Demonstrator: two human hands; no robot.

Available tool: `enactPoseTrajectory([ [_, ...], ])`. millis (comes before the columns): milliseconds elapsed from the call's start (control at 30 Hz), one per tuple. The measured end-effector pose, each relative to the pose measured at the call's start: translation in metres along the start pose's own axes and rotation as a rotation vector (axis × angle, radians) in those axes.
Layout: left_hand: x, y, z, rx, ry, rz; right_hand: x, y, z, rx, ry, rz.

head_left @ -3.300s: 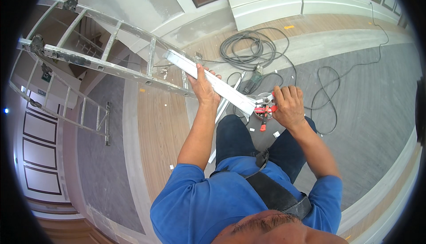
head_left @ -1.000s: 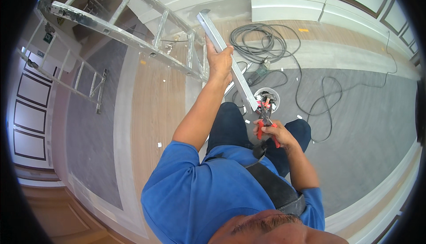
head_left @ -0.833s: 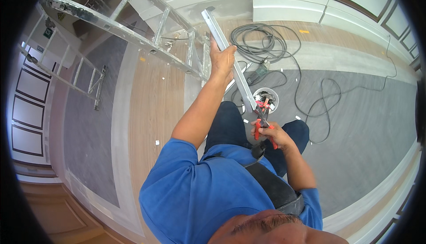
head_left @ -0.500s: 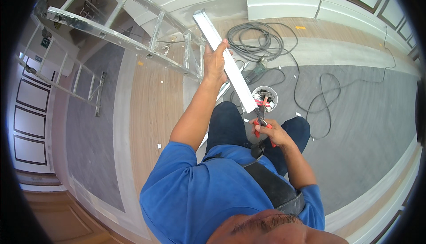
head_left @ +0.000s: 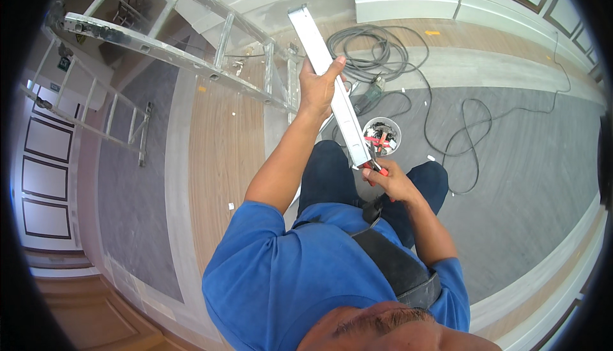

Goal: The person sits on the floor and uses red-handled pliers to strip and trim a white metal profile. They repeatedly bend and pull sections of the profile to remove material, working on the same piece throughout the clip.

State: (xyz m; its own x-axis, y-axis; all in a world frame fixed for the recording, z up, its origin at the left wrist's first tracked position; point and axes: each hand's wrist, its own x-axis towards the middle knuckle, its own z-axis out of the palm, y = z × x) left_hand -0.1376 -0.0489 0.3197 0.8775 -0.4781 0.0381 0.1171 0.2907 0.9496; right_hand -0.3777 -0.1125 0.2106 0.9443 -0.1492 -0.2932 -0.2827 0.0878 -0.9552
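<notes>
My left hand (head_left: 317, 89) is wrapped round the middle of a long white channel strip (head_left: 347, 121), which slants from far left down toward my knees. In my right hand (head_left: 397, 182) is a pair of red-handled pliers (head_left: 377, 169), held at the strip's near end. The jaws are partly hidden, and I cannot tell whether they grip the edge. Just beyond that end stands a white bucket (head_left: 397, 139) with tools and white scraps in it. A green power tool (head_left: 370, 97) lies on the floor past the strip.
A paint-spattered aluminium ladder (head_left: 182, 57) stands at the left, with another ladder (head_left: 115, 111) farther left. Grey cable (head_left: 383, 54) lies coiled ahead, and a loose run (head_left: 476, 146) trails to the right. Small white offcuts (head_left: 431, 158) dot the floor. White wall panelling (head_left: 408, 0) rises at the back.
The strip has turned, its far end shifting right and showing more of its inner side. My left hand has moved slightly right, and the pliers have come closer to the strip's near end.
</notes>
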Motion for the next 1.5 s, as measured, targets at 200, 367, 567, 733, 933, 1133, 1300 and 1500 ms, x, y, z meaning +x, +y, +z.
enactPoseTrajectory([
  [200, 0.001, -0.007, 0.001, 0.000, -0.001, -0.014, 0.006, 0.005, 0.000, 0.048, -0.046, -0.015],
  [367, 0.001, -0.003, -0.008, -0.051, -0.050, -0.016, -0.004, 0.000, 0.000, -0.112, -0.032, -0.098],
  [567, -0.001, 0.016, -0.017, -0.140, -0.217, 0.283, -0.013, -0.002, -0.002, -0.094, 0.010, 0.086],
  [733, -0.009, 0.021, -0.015, -0.063, -0.319, 0.379, -0.011, -0.002, -0.006, -0.130, -0.001, 0.107],
  [933, -0.010, 0.025, -0.018, -0.075, -0.306, 0.384, -0.017, 0.000, -0.010, -0.207, -0.028, 0.064],
  [1133, -0.008, 0.032, -0.021, -0.120, -0.282, 0.387, -0.015, 0.005, -0.011, -0.175, 0.060, 0.096],
  [1300, -0.018, 0.028, -0.016, -0.136, -0.334, 0.355, -0.010, -0.003, -0.012, -0.225, 0.056, 0.112],
  [1500, -0.024, 0.026, -0.012, -0.048, -0.377, 0.388, -0.009, -0.013, -0.011, -0.263, 0.048, 0.156],
])
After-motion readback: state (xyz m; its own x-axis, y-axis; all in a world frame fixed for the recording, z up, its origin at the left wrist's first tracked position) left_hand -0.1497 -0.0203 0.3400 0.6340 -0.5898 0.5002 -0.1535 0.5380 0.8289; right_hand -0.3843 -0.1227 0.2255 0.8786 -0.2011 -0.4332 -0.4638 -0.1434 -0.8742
